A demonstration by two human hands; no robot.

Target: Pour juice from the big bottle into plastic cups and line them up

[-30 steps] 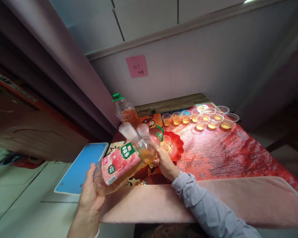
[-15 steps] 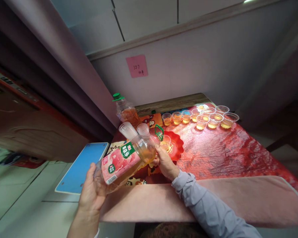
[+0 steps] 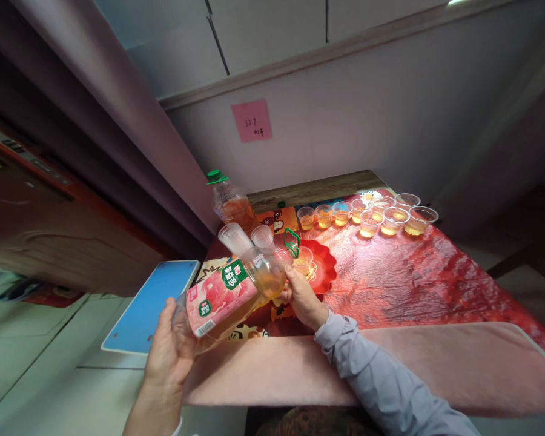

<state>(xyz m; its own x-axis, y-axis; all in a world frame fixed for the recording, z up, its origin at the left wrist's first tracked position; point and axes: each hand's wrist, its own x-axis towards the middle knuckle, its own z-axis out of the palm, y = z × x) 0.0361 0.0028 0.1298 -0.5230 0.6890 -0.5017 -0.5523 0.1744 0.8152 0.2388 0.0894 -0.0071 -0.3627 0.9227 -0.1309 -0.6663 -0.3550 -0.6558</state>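
Note:
A large clear bottle point(image 3: 220, 298) with a pink and green label, part full of amber drink, is held tilted with its neck toward the right. My left hand point(image 3: 167, 348) grips its base from the left. My right hand point(image 3: 303, 297) closes on the bottle's shoulder near the neck. A green carrying loop point(image 3: 292, 243) sticks up from the neck. Just past the neck, a clear plastic cup point(image 3: 304, 259) with some amber drink rests in a red scalloped dish point(image 3: 329, 263). Two stacks of clear cups point(image 3: 235, 238) stand behind the bottle. Its mouth is hard to make out.
Several clear cups point(image 3: 370, 225) holding amber drink stand toward the back of the table with its shiny red cover point(image 3: 390, 284). A second bottle point(image 3: 234, 207) with a green cap stands at the back left. A blue board point(image 3: 149, 306) lies left; pink cloth point(image 3: 272, 369) covers the front edge.

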